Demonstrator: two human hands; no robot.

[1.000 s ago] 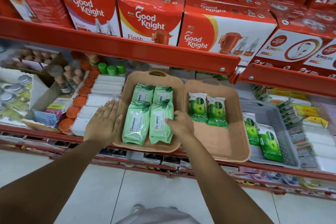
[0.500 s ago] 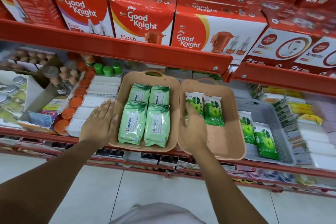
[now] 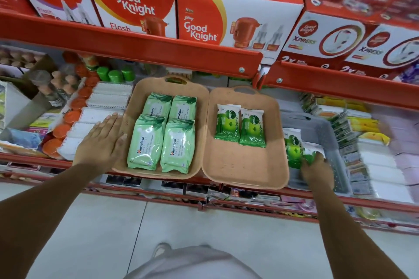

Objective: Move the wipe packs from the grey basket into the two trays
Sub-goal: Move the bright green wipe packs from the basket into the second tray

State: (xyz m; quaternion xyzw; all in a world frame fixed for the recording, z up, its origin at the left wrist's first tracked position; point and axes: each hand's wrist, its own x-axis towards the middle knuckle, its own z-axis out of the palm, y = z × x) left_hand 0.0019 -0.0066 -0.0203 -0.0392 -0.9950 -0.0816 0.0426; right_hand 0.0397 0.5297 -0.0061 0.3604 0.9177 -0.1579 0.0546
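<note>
Two beige trays sit side by side on the red shelf. The left tray holds several pale green Himalaya wipe packs. In the right tray, two dark green Dettol wipe packs lie at the far end. The grey basket stands to the right of it, with two more Dettol packs inside. One basket pack lies by the basket's left wall. My right hand is down in the basket, its fingers closed over the near end of the other pack. My left hand lies flat and open against the left tray's left rim.
An upper red shelf with Good Knight boxes overhangs the trays' far ends. White packs and orange-capped items crowd the left, and stacked small packets the right. Pale tiled floor lies below the shelf edge.
My right hand left the left tray's near edge, crossed over the right tray and went into the grey basket onto a Dettol pack. My left hand stayed put.
</note>
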